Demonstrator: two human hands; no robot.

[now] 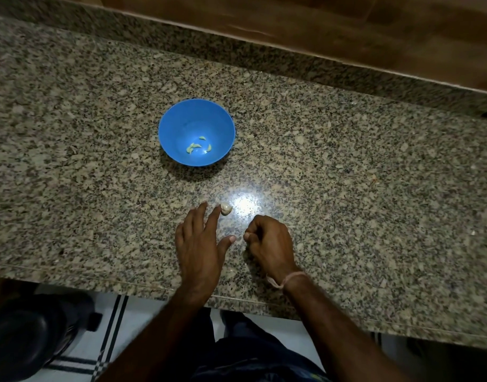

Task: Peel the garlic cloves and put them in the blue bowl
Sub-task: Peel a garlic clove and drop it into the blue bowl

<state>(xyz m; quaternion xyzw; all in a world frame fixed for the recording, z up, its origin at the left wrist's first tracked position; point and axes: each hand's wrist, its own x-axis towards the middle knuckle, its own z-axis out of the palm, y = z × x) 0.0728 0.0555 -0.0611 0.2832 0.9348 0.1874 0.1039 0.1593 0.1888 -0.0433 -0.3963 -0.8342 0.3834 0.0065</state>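
A few peeled cloves (194,148) lay in the blue bowl (181,125) mid-desk (347,161), while one unpeeled clove (226,208) waited near the front edge, touched by the flat left hand (199,244); the right hand (268,244) was curled, its contents unclear.

Speckled granite counter (347,161); wooden panel (319,28) behind; striped floor (143,326) below.

A speckled granite counter (347,161) carries it all, its polished top running back to a raised ledge (237,48) of the same stone. A blue bowl (179,125) stands on it, well beyond the straight fingers of the left hand (199,244). One pale clove (226,209) lies on the stone at the tip of the left forefinger, touching it or nearly so. It lies ahead and left of the curled fingers of the right hand (267,241). A patch of glare (245,205) shines just right of the clove.
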